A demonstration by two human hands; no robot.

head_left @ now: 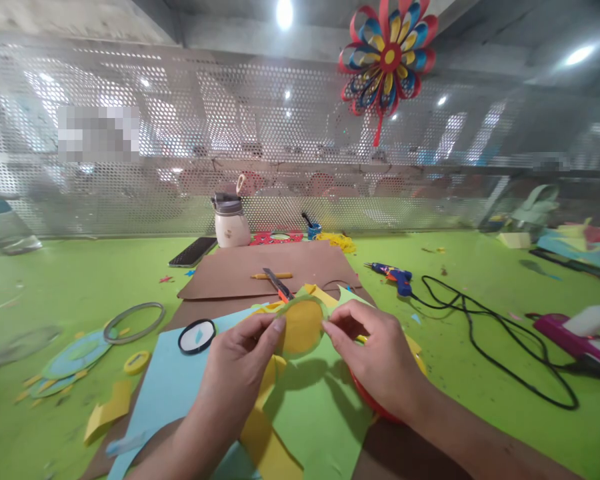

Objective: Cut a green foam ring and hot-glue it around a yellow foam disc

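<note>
Over the green table (55, 280), from the left: one grey ring (134, 322), one black-rimmed disc (197, 335) and one blue sheet (165, 387). At centre the left hand (240, 373) and right hand (380, 357) each pinch an edge of one yellow circle (301, 327) with a green rim, already cut out, above one green sheet (315, 407). Further right lie one glue gun (394, 275) and one black cord (485, 333).
</note>
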